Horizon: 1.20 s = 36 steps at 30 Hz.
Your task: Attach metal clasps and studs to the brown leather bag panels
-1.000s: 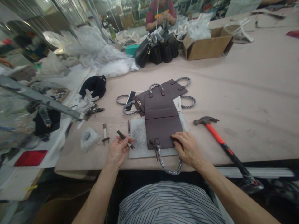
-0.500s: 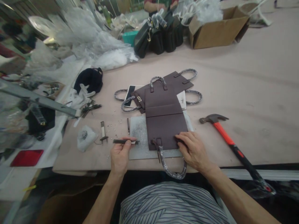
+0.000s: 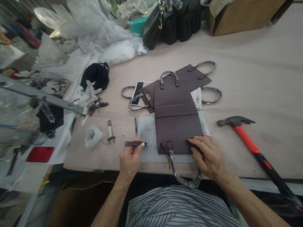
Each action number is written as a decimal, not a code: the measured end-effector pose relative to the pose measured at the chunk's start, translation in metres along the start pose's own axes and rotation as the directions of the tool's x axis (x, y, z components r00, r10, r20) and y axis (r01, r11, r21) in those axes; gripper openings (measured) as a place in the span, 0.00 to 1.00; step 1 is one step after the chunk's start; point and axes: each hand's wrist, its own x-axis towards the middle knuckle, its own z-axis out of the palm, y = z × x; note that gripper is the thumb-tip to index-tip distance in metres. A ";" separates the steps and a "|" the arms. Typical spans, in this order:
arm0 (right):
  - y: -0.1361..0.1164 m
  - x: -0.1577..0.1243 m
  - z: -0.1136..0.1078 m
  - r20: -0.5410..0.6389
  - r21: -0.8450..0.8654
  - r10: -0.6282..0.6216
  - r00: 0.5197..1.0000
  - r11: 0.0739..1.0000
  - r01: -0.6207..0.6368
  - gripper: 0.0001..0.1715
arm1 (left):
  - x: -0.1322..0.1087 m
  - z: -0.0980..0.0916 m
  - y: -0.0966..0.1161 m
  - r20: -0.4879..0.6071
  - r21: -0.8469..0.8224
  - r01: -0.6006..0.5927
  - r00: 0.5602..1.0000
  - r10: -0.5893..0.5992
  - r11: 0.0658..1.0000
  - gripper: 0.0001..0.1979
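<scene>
My left hand point(image 3: 129, 160) is closed on a short, dark, flat bar point(image 3: 132, 143) with a pale tip, pinched level between thumb and fingers. To its right lies a dark brown leather bag panel point(image 3: 176, 130), spread flat and creased across its middle. My right hand point(image 3: 209, 156) is closed at the panel's lower right, its fingertips on the dark handle tab there. A plastic-wrapped handle point(image 3: 183, 181) loops from this end over the table edge. Beneath the panel is a grey slab point(image 3: 146, 132). Behind it lie more brown panels point(image 3: 189, 75) with wrapped handles.
A claw hammer point(image 3: 247, 138) lies at the right. Left of the slab are a thin metal rod point(image 3: 135, 126), a two-pronged tool point(image 3: 110, 130), small scattered bits and a plastic bag point(image 3: 93, 137). Black bags point(image 3: 171, 26) and a cardboard box point(image 3: 241, 17) stand at the back.
The view has shifted, so the table things appear further right, and those at the back sit higher. Both hands keep nearly the same hold and place beside the panel.
</scene>
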 end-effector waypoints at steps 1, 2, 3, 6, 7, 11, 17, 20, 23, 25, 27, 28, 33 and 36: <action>-0.001 0.000 0.000 0.004 -0.001 0.002 1.000 1.000 -0.002 0.16 | 0.000 -0.001 0.000 0.010 0.034 -0.046 0.999 0.045 0.998 0.07; -0.001 -0.001 -0.001 0.007 -0.003 0.006 1.000 1.000 -0.006 0.15 | 0.000 -0.002 0.001 0.008 0.060 -0.089 0.996 0.089 0.994 0.06; -0.002 -0.001 -0.001 0.011 -0.004 0.011 1.000 1.000 -0.011 0.15 | 0.000 -0.002 0.001 -0.007 0.080 -0.126 0.992 0.127 0.989 0.05; -0.004 0.000 -0.003 0.018 -0.002 0.029 0.999 1.000 -0.029 0.15 | -0.002 0.000 0.000 -0.096 0.169 -0.147 0.982 0.165 0.975 0.06; -0.004 0.000 -0.003 0.021 0.002 0.035 0.999 0.999 -0.035 0.15 | -0.003 0.002 -0.001 -0.127 0.214 -0.131 0.979 0.160 0.968 0.06; -0.005 0.001 -0.004 0.029 0.011 0.031 0.999 0.999 -0.032 0.15 | -0.003 0.014 0.000 -0.251 0.206 -0.036 0.964 0.088 0.978 0.11; -0.005 0.000 -0.004 0.027 0.012 0.015 1.000 1.000 -0.015 0.15 | -0.001 0.020 0.013 -0.154 0.020 0.034 0.988 -0.031 0.999 0.11; -0.004 0.000 -0.004 0.026 0.017 0.020 0.999 1.000 -0.020 0.16 | -0.003 0.012 0.012 -0.029 0.015 0.002 1.000 -0.001 1.000 0.11; -0.004 0.000 -0.004 0.022 0.016 0.021 1.000 1.000 -0.022 0.16 | -0.006 0.004 0.006 0.077 0.027 -0.059 0.995 0.057 0.998 0.11; -0.003 0.000 -0.004 0.020 0.013 0.022 1.000 1.000 -0.022 0.16 | -0.005 0.001 0.002 0.115 0.034 -0.073 0.991 0.069 0.997 0.11; -0.003 0.000 -0.004 0.017 0.009 0.026 1.000 1.000 -0.026 0.17 | -0.003 -0.001 0.000 0.103 0.030 -0.065 0.993 0.061 0.997 0.11; -0.004 0.000 -0.004 0.017 0.008 0.029 0.999 1.000 -0.029 0.17 | -0.001 -0.001 -0.001 0.088 0.035 -0.060 0.994 0.057 0.998 0.10; -0.004 0.000 -0.004 0.021 0.023 0.029 0.999 0.999 -0.030 0.18 | 0.004 -0.002 -0.001 0.014 0.176 -0.146 0.989 0.146 0.973 0.10; -0.003 0.000 -0.004 0.027 0.024 0.028 0.999 0.999 -0.029 0.17 | 0.003 0.006 0.006 0.060 0.189 -0.196 0.980 0.188 0.962 0.09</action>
